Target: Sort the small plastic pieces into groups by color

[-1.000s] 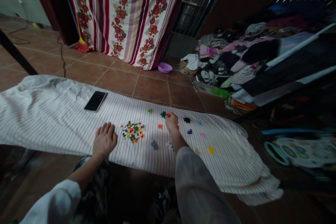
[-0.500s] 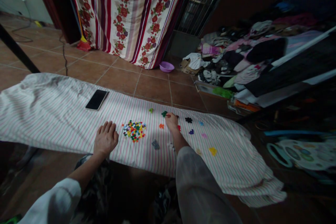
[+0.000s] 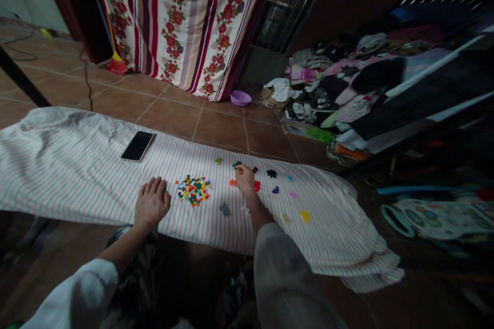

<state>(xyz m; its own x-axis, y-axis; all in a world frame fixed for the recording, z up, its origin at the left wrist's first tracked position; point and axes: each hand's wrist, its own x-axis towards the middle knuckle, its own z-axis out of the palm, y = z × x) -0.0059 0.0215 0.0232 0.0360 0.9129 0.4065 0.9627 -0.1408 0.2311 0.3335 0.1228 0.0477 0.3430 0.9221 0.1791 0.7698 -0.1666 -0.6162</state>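
My left hand lies flat on the striped cloth, fingers stretched out, left of a mixed pile of small coloured pieces. Over the cloth, my right hand has its fingertips drawn together at a small cluster of dark green pieces. Whatever those fingertips hold is too small to make out. Single-colour clusters lie around it: light green pieces, orange pieces, red pieces, brown pieces, black pieces and grey pieces.
A phone lies at the cloth's back left. Purple pieces, pink pieces, blue pieces and yellow pieces sit further right. Beyond, a purple basin stands on the tiled floor beside heaped clothes.
My right hand has shifted slightly left at the dark green cluster, showing more of the red and brown pieces. My left hand stays flat. The whole view has moved a little.
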